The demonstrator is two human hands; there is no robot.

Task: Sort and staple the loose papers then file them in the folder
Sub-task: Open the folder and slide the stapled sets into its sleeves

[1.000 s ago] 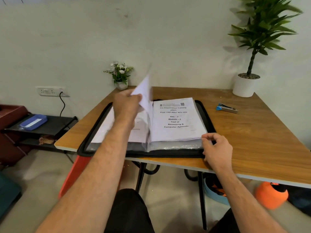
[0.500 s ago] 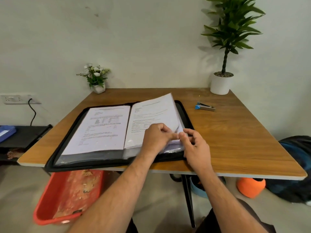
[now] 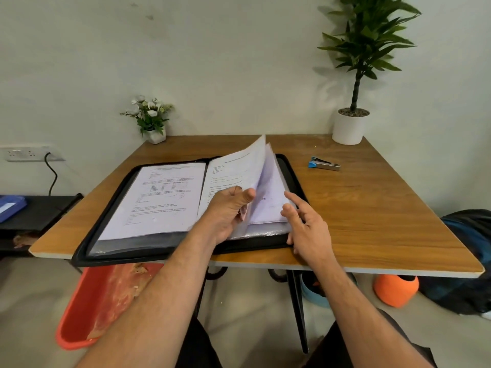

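Left hand: thumb and curled fingers pinch the near edge of a clear plastic sleeve, raised off the right-hand stack.
Right hand: fingers loosely spread, holding nothing, resting at the folder's near right corner.
Folder: black, zip-edged, lying open flat at table centre; glossy sleeves holding printed white sheets.
Step, as judged: leafing through sleeves to find a filing slot. Next move likely calls for turning the lifted sleeve toward 9 o'clock.
Stapler: small, blue and metal, at 2 o'clock, well apart.
Table: wood-grain top.
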